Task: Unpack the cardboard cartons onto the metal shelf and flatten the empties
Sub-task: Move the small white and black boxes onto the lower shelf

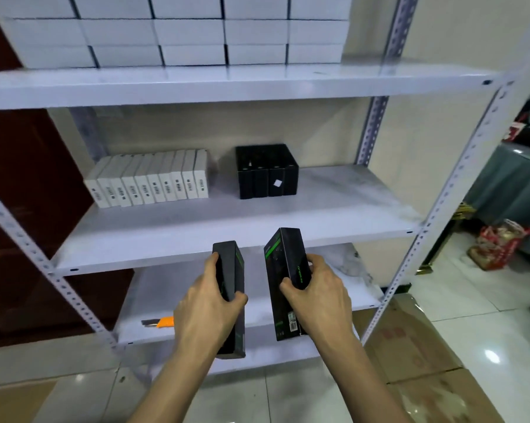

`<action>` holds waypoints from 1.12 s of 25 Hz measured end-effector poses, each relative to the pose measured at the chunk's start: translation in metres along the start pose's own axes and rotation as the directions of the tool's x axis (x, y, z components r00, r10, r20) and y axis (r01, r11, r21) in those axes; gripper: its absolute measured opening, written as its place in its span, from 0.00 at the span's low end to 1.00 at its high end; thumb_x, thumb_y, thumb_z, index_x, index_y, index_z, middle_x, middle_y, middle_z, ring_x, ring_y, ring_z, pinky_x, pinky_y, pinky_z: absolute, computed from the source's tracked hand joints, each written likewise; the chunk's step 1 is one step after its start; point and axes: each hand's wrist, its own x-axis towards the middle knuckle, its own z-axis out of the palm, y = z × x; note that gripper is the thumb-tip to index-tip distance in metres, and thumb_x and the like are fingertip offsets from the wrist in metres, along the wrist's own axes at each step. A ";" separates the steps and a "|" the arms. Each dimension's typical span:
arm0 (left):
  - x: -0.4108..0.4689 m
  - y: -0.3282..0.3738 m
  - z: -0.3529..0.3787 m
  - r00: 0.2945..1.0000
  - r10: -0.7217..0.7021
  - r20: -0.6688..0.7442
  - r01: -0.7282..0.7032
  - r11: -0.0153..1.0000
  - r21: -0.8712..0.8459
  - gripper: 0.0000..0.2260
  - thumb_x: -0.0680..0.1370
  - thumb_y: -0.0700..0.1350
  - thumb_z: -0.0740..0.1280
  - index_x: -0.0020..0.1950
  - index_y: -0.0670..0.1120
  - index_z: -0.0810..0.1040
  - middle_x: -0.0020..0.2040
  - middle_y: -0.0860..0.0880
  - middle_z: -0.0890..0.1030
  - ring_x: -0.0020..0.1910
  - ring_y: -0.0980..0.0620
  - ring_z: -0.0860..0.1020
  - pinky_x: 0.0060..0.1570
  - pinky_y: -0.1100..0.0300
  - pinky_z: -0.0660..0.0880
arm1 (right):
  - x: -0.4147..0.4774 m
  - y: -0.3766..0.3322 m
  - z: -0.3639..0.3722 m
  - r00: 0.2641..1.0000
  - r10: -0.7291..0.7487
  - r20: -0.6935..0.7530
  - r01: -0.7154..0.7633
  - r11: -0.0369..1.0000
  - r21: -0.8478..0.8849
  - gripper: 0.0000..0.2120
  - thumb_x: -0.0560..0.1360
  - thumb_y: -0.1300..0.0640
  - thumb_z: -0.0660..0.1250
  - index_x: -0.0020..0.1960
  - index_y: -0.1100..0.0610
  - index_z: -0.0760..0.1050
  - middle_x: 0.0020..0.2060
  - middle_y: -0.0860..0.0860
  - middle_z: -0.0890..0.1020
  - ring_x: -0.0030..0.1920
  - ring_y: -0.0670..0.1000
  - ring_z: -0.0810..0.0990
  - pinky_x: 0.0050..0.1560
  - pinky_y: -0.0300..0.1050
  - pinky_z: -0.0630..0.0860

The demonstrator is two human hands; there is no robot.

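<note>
1. The utility knife (161, 322) (orange body) lies on the lower tier of the metal shelf (334, 193).
2. The left hand (207, 303) grips the slim matte-black left box (231, 296).
3. The right hand (318, 293) clasps the green-striped right box (285, 282).
4. Flattened cardboard (416, 346) lies on glossy tiles.

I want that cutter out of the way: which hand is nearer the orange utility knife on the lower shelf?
Left. The left hand, gripping a black box, is just right of the orange utility knife; the right hand is farther right, past both boxes.
</note>
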 end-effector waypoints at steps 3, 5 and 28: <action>0.002 0.031 0.023 0.999 0.037 0.020 -0.036 0.999 -0.014 0.35 0.74 0.55 0.69 0.78 0.56 0.56 0.57 0.48 0.81 0.52 0.43 0.79 0.42 0.54 0.70 | 0.010 0.026 -0.022 0.999 0.039 -0.029 -0.039 0.999 -0.012 0.23 0.73 0.44 0.69 0.66 0.46 0.71 0.52 0.45 0.81 0.50 0.50 0.80 0.45 0.46 0.73; 0.004 0.049 0.035 0.997 0.065 0.045 -0.064 0.997 -0.033 0.35 0.74 0.55 0.69 0.78 0.56 0.56 0.57 0.49 0.81 0.51 0.44 0.79 0.42 0.54 0.73 | 0.016 0.041 -0.035 0.997 0.069 -0.046 -0.069 0.998 -0.010 0.23 0.73 0.44 0.69 0.66 0.46 0.71 0.53 0.44 0.81 0.50 0.50 0.81 0.46 0.46 0.75; 0.117 0.135 0.098 0.980 0.140 0.140 -0.116 0.979 -0.169 0.33 0.75 0.54 0.70 0.77 0.56 0.60 0.60 0.52 0.80 0.58 0.46 0.78 0.50 0.53 0.73 | 0.136 0.050 -0.038 0.994 0.111 -0.013 -0.110 0.993 0.052 0.25 0.72 0.44 0.72 0.65 0.50 0.70 0.50 0.46 0.78 0.51 0.50 0.80 0.43 0.43 0.71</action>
